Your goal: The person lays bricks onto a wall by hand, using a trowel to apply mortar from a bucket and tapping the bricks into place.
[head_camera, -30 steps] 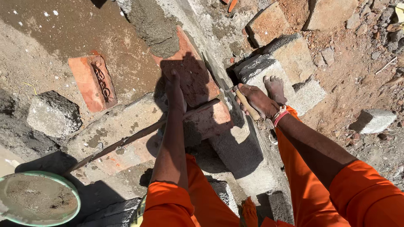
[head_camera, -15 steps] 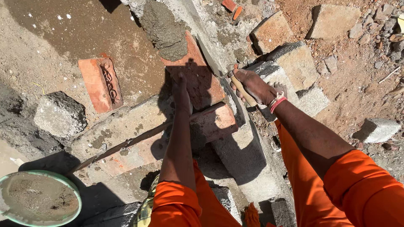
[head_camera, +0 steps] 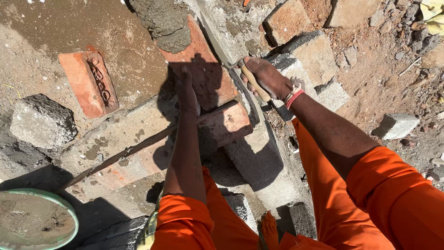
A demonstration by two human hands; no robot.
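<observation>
A: The left hand [head_camera: 186, 90] lies flat, fingers extended, pressing down on a red brick [head_camera: 203, 69] set on the wall course; that grip closes on nothing and only bears down. The right hand [head_camera: 267, 76] is wrapped tight around the wooden handle of a trowel [head_camera: 240, 69], whose blade runs up along the brick's right edge.

B: And to do this step well?

A: Probably the person should keep the palm centred so the brick seats level in its bed, and draw the blade along the joint in one steady pass, taking off the squeezed-out mortar without nudging the brick sideways. A taut string line [head_camera: 138, 148] crosses the course just beneath the forearm; the brick's face should meet it without pushing it.

B: How many of each thing?

A: One trowel, one string line. Three whole red bricks can be told: the pressed one, another [head_camera: 229, 122] just below it in the course, and a loose one [head_camera: 89, 83] lying on the ground to the left. One heap of wet grey mortar [head_camera: 162, 21] sits at the pressed brick's far end. One green pan [head_camera: 34, 222] of mortar stands at lower left. Grey stone blocks are scattered about; one [head_camera: 40, 121] lies near the loose brick, one [head_camera: 397, 125] at right.
</observation>
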